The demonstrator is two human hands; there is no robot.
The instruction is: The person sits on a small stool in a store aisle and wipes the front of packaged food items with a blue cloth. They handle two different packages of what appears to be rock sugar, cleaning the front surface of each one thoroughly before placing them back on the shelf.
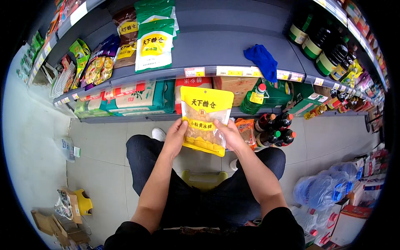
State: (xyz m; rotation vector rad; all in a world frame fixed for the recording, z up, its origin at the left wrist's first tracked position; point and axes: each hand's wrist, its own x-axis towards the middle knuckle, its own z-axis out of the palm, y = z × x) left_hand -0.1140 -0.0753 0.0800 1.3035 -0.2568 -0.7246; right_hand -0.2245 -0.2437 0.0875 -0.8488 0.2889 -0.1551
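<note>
Both hands hold a yellow bag of rock sugar [204,137] upright above my knees, its printed front facing me. My left hand [176,137] grips its left edge with the thumb on the front. At the right edge, my right hand [230,134] pinches it the same way; the fingers behind the bag are hidden. Beyond it, green-and-white sugar bags [154,47] stand on the grey shelf [206,47] beside brown sugar bags [126,34]. A blue cloth [262,61] hangs over the shelf's front edge.
Dark bottles with red, orange and green caps [268,137] stand on the floor at the right, beside an orange packet [246,129]. Rice sacks [137,98] and a green bottle [252,101] fill the lower shelf. Large water bottles [318,187] lie farther right; a yellow stool [83,201] is lower left.
</note>
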